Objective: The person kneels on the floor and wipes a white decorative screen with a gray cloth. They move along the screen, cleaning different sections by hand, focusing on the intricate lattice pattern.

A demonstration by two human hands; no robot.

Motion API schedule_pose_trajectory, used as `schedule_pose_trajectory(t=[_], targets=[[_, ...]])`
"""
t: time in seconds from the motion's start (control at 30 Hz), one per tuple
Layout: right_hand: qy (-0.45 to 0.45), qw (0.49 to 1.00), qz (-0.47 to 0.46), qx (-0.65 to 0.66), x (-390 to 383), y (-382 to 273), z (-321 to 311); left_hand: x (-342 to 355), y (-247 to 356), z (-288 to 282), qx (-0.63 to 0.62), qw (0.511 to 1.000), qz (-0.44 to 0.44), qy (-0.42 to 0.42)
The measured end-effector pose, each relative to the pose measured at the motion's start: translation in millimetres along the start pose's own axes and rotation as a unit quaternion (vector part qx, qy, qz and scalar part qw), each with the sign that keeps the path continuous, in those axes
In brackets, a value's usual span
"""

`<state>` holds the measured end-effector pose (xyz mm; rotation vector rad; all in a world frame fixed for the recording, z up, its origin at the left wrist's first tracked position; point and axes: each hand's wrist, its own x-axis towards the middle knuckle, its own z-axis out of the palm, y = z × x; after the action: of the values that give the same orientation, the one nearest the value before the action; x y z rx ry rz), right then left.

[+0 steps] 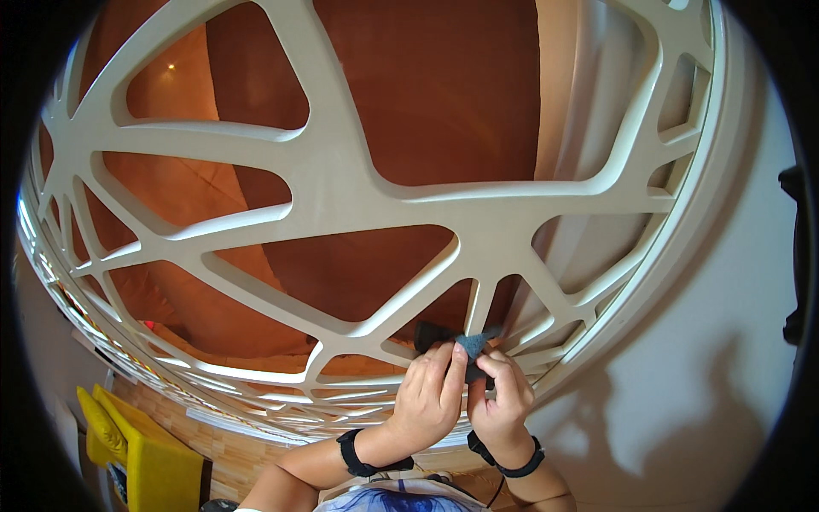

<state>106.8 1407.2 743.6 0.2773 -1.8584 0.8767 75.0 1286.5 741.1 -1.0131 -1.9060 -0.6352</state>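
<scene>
A cream-white lattice panel (324,188) with rounded irregular openings fills the upper and middle view, with brown and orange surfaces behind it. At the lower middle, a dark grey-blue cloth (472,345) is wrapped around a narrow strut of the lattice. My left hand (426,398) grips the cloth with fingers pressed together, its fingertips at the strut. My right hand (502,401) sits just right of it, fingers curled on the same cloth. Some of the fingers and part of the strut are hidden by the cloth and hands. Both wrists wear black bands.
A yellow upholstered seat (149,435) stands at the lower left on a wooden floor (235,461). A pale wall (682,375) with shadows runs along the right, with a dark object (791,256) at the far right edge. The lattice's curved frame (657,247) bounds the panel there.
</scene>
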Motion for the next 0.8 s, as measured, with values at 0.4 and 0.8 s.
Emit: schedule_pose_trajectory(t=[0.4, 0.8], targets=[[0.024, 0.999, -0.036, 0.014, 23, 0, 0, 22, -7, 7, -0.036, 0.998, -0.005, 0.060], [-0.064, 0.990, -0.055, -0.113, -21, 11, -35, -21, 2, -14, 0.072, 0.994, 0.083, 0.006]])
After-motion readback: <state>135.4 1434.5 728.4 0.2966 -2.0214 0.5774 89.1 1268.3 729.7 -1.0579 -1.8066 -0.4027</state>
